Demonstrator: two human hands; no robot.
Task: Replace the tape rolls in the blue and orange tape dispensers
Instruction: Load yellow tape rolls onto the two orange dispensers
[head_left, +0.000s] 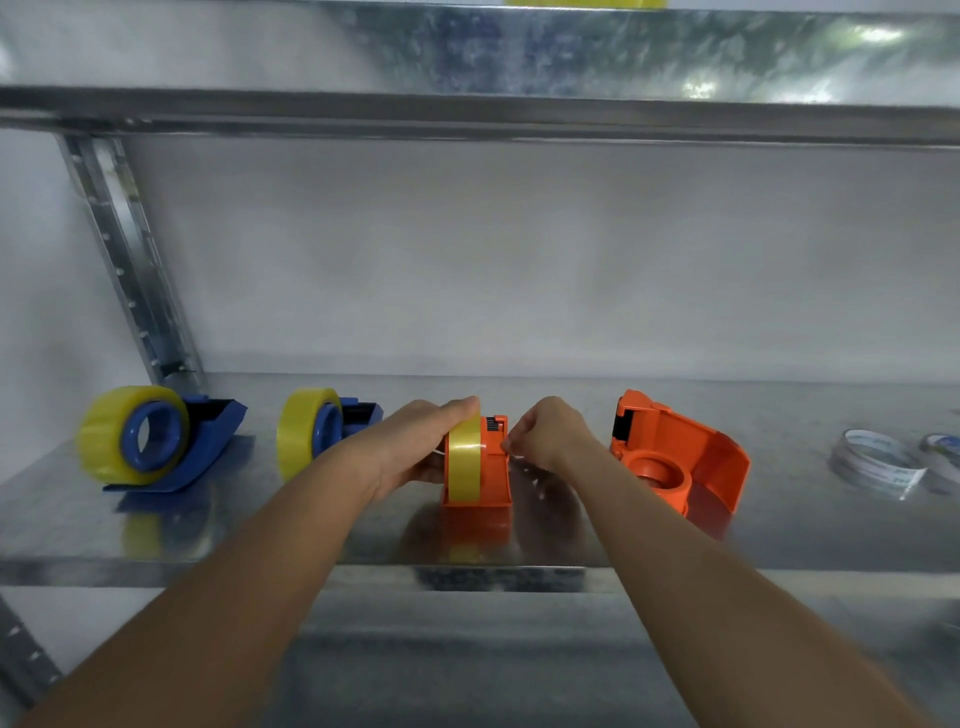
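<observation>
An orange tape dispenser (496, 480) stands on the metal shelf (311, 540) at centre, with a yellow tape roll (464, 460) on it. My left hand (415, 441) grips that roll and dispenser from the left. My right hand (540, 434) pinches the tape's loose end beside the dispenser's black cutter. To the right lies a second orange dispenser (680, 457) on its side, its hub bare. At left stand two blue dispensers (208, 436) (358, 415), each carrying a yellow roll (111, 434) (301, 431).
Two spent silvery-white tape cores (878, 462) lie at the shelf's far right. A slotted metal upright (130, 260) rises at back left. Another metal shelf (467, 114) hangs overhead. The shelf's front lip runs just below the dispensers.
</observation>
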